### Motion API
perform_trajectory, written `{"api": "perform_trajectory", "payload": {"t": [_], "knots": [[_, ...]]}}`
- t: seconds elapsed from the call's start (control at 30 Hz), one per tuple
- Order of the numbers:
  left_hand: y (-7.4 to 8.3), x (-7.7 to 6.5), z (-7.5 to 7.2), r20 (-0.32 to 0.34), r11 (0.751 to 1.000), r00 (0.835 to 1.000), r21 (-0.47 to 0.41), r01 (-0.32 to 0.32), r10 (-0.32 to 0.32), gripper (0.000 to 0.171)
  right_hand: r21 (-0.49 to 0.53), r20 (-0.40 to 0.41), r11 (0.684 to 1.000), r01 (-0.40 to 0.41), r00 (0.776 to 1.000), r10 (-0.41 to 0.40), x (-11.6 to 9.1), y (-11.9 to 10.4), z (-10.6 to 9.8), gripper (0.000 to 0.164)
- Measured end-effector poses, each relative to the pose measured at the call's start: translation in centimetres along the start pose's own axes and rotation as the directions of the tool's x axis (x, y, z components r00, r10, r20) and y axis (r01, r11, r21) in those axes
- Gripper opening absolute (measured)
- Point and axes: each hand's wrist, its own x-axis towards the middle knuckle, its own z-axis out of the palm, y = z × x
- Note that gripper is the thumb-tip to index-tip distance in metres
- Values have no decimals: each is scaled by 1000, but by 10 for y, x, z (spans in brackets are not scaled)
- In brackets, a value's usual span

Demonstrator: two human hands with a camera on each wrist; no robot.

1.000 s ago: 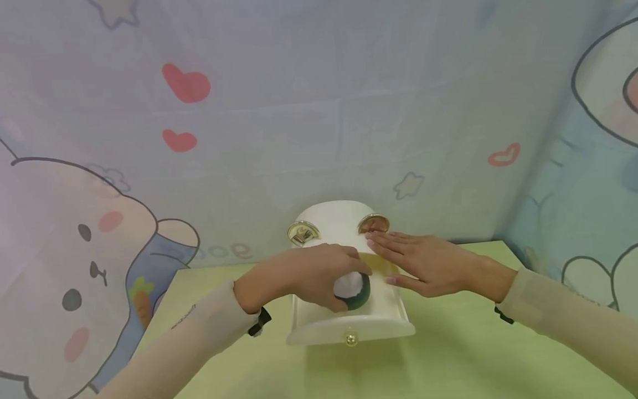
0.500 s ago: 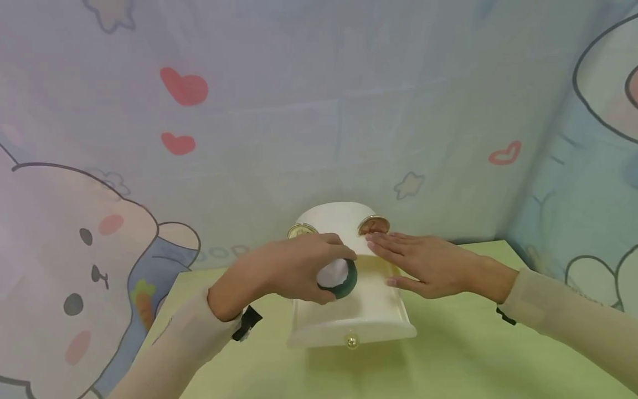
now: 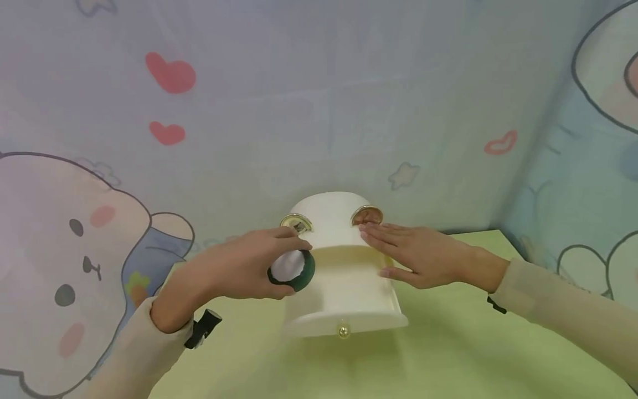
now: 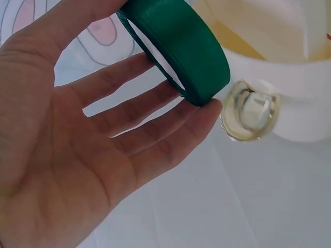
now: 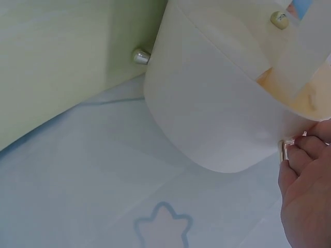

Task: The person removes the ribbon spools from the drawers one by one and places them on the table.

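My left hand (image 3: 234,266) holds a roll of green tape (image 3: 308,271) by its edge, thumb on one side and fingertips on the other. In the left wrist view the tape roll (image 4: 181,46) shows a smooth green outer band and a white inside. It overlaps the left edge of a pulled-out drawer (image 3: 349,293) in the head view. The drawer belongs to a white rounded box (image 3: 329,216). My right hand (image 3: 428,256) lies against the box's right side with straight fingers, fingertips right at a round gold-rimmed ornament (image 3: 367,215).
A second gold-rimmed ornament (image 3: 297,223) sticks out on the box's left. A gold knob (image 3: 343,331) sits on the drawer front. The box stands on a light green table (image 3: 448,343), close to a cartoon-printed cloth backdrop (image 3: 279,127).
My left hand has lifted the tape roll from inside the drawer and carried it left, to the drawer's left edge. The right hand has stayed at the box.
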Motion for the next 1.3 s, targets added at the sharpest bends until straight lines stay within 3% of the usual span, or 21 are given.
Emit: {"api": "perform_trajectory", "payload": {"t": [0.13, 0.33, 0.5, 0.7, 0.9, 1.03, 1.3], "knots": [[-12, -17, 0, -27, 998, 998, -27, 55, -56, 61, -1, -18, 1000, 7, 1000, -7, 0, -2, 0, 74], [-28, -49, 4, -124, 990, 983, -67, 124, -132, 61, -20, -18, 999, 27, 999, -27, -1, -6, -2, 74], [-46, -61, 14, -156, 982, 971, -82, 170, -181, 60, -23, -20, 999, 23, 1000, -23, -2, -11, -3, 74], [-79, -66, 45, -147, 963, 953, -94, 253, -265, 64, -15, -28, 1000, 20, 999, -20, -6, -16, 1, 78], [-110, -76, 75, -118, 921, 913, -77, 383, -390, 72, -37, -57, 998, 43, 997, -45, -1, -17, 1, 80], [-130, -84, 98, -94, 901, 897, -82, 426, -433, 72, -30, -63, 998, 50, 997, -52, 2, -17, 0, 82], [-147, -95, 140, -63, 873, 871, -64, 484, -488, 69, -32, -67, 997, 76, 995, -78, 4, -18, 7, 82]]}}
